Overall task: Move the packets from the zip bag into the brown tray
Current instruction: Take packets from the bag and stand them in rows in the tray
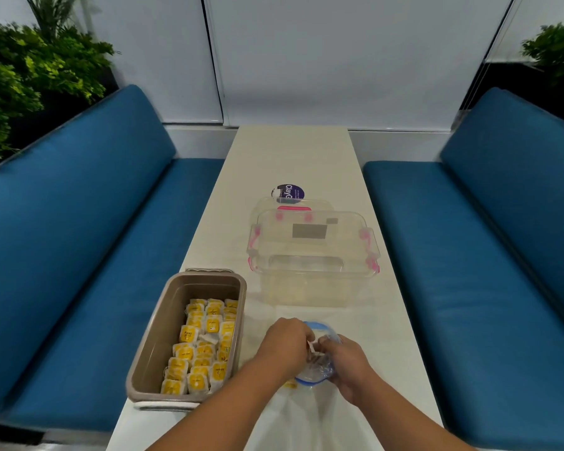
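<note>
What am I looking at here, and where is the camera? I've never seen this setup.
There is no machine: a person works with bare hands. The single picture comes from a camera worn on the head, looking forward and down. On the white table stand a brown tray, already holding many yellow packets, and beyond it a clear box with pink clips. The right hand grips the zip bag. The left hand curls its fingers at the bag's mouth, seemingly pinching one small pale packet, though that is blurred. Blue benches flank the table.

Head camera looks forward and down along the table (293, 164).
</note>
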`<state>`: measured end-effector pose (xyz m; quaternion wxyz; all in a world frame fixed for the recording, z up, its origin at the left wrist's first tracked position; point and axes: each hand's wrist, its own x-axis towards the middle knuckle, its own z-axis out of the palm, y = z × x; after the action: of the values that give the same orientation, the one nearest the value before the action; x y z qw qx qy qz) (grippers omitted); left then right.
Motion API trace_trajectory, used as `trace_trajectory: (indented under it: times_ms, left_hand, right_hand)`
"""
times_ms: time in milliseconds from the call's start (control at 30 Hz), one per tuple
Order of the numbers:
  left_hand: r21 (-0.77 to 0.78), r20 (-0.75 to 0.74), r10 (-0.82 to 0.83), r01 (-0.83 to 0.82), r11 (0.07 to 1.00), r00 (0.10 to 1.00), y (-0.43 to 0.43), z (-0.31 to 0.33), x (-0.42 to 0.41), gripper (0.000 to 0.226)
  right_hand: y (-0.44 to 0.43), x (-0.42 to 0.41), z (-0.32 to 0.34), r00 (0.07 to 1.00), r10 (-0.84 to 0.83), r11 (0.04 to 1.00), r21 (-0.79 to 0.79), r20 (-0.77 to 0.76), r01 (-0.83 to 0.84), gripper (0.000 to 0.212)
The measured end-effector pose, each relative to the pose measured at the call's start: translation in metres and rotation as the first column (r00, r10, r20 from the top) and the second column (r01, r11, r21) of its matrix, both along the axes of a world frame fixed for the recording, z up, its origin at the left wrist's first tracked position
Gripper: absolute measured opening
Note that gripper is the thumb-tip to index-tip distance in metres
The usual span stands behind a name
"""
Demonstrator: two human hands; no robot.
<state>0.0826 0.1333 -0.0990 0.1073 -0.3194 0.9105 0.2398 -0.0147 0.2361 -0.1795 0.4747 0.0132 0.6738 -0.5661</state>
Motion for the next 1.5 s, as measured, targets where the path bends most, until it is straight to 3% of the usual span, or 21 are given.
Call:
trace_trajectory:
  times_ms: [67, 233, 367, 533, 700, 867, 1133, 1500]
  left_hand:
    - [-0.078, 0.020, 0.004, -0.003, 0.997, 1.000, -0.004, 0.001, -0.002, 0.036]
    - [-0.040, -0.019, 0.031, -0.032, 0.999, 0.999, -0.018, 0.007, -0.008, 0.028]
    - [-0.080, -0.281, 0.048, -0.073, 0.994, 0.958, -0.027, 0.025, 0.012, 0.017]
    - [0.115, -0.445, 0.177, -0.140, 0.983, 0.878, -0.059, 0.071, 0.044, 0.005]
    - [0.240, -0.478, 0.282, -0.185, 0.953, 0.832, -0.102, 0.094, 0.083, 0.003]
    - [0.203, -0.400, 0.264, -0.196, 0.959, 0.878, -0.135, 0.083, 0.115, 0.005]
    - [0.140, -0.156, 0.086, -0.064, 0.988, 0.984, -0.153, 0.042, 0.120, 0.006]
    - [0.075, 0.127, -0.151, 0.142, 0.987, 0.980, -0.147, -0.001, 0.104, 0.029]
  right_hand:
    - [-0.003, 0.002, 0.002, 1.000, -0.002, 1.000, 0.005, -0.001, 0.002, 0.021]
    - [-0.009, 0.009, 0.005, 1.000, -0.023, 1.000, 0.001, -0.003, 0.023, 0.025]
    - [-0.017, 0.019, 0.004, 0.999, -0.036, 0.999, -0.028, 0.018, 0.036, 0.021]
    - [-0.028, 0.032, 0.002, 0.996, -0.087, 0.996, -0.002, 0.023, 0.087, 0.012]
    - [-0.039, 0.045, -0.005, 0.986, -0.154, 0.988, 0.007, 0.059, 0.154, 0.013]
    - [-0.050, 0.051, -0.007, 0.980, -0.194, 0.980, 0.054, 0.038, 0.192, 0.020]
    - [-0.056, 0.051, -0.010, 0.968, -0.250, 0.966, 0.067, 0.011, 0.249, 0.023]
    - [-0.057, 0.052, -0.015, 0.958, -0.282, 0.957, 0.062, -0.060, 0.285, 0.017]
